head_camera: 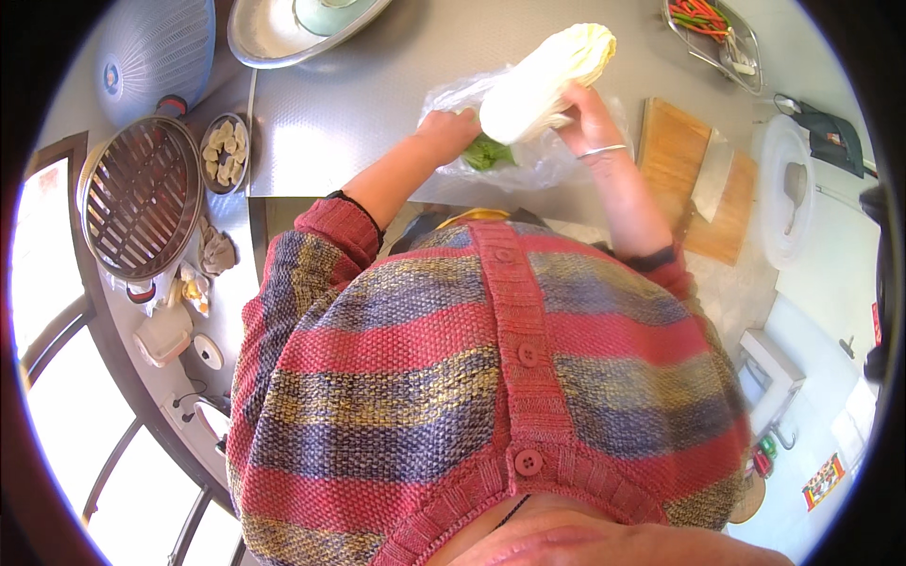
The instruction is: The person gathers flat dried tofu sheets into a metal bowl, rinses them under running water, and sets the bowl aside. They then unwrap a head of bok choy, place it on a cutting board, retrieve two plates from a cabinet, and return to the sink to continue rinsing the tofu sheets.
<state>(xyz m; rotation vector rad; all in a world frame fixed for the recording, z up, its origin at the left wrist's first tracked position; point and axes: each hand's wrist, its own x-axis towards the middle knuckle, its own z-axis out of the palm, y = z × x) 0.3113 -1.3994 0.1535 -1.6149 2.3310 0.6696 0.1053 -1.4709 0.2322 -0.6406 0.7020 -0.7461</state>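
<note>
My right hand (591,120) holds a whole napa cabbage (541,85), tilted with its yellowish leafy end up and to the right, over a metal worktop (340,148). Below it, a clear plastic bag (552,166) lies crumpled on the worktop. My left hand (449,134) is closed at the bag's left part, beside green leaves (488,152); its fingertips are partly hidden, and whether it grips plastic or leaf cannot be told.
At right, a cleaver (711,177) rests on a wooden cutting board (658,134); beyond are a clear plastic lid (775,212) and a tray of cut peppers (750,42). At left stand a plate of dumplings (225,154), a slatted steamer rack (141,198), a blue basket (156,56) and a large metal basin (255,49).
</note>
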